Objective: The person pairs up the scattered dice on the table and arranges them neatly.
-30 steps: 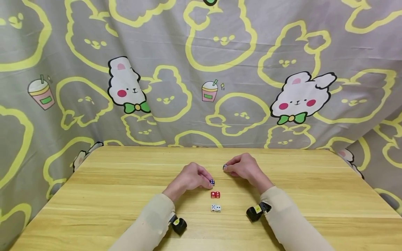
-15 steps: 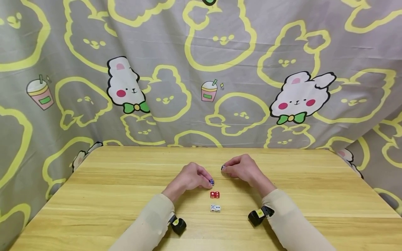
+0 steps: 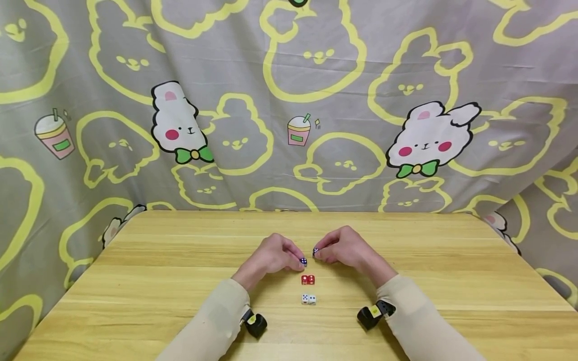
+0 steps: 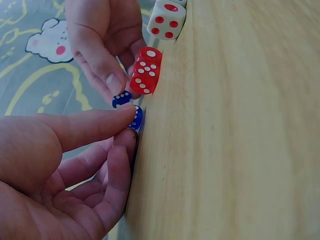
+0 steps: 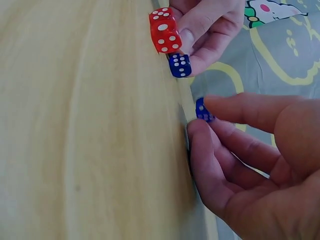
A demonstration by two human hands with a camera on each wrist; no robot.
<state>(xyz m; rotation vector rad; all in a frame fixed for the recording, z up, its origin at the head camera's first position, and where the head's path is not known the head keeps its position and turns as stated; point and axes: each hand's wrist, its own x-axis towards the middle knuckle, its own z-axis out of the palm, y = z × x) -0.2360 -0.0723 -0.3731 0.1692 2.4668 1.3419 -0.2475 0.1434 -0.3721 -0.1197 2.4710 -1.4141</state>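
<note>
My left hand [image 3: 276, 254] pinches a blue die [image 3: 304, 261] between thumb and finger, low at the tabletop just behind the red dice. A second blue die [image 3: 315, 251] is pinched by my right hand [image 3: 347, 248], a short gap to the right of and behind the first. Both blue dice have white dots, plain in the right wrist view, where the left hand's blue die [image 5: 180, 65] stands beside the red dice [image 5: 165, 31]. Two red dice [image 3: 308, 280] sit side by side on the table, and two white dice [image 3: 309, 299] sit together nearer the front.
The wooden table [image 3: 180, 301] spreads wide on both sides of the dice. A grey curtain [image 3: 253, 140] with yellow outlines hangs along its back edge. Black wrist cameras [image 3: 256, 325] are strapped over both sleeves.
My right hand has brought its blue die left and toward the front, closer to the left hand's die. The left hand stays in place, and the red and white dice have not moved.
</note>
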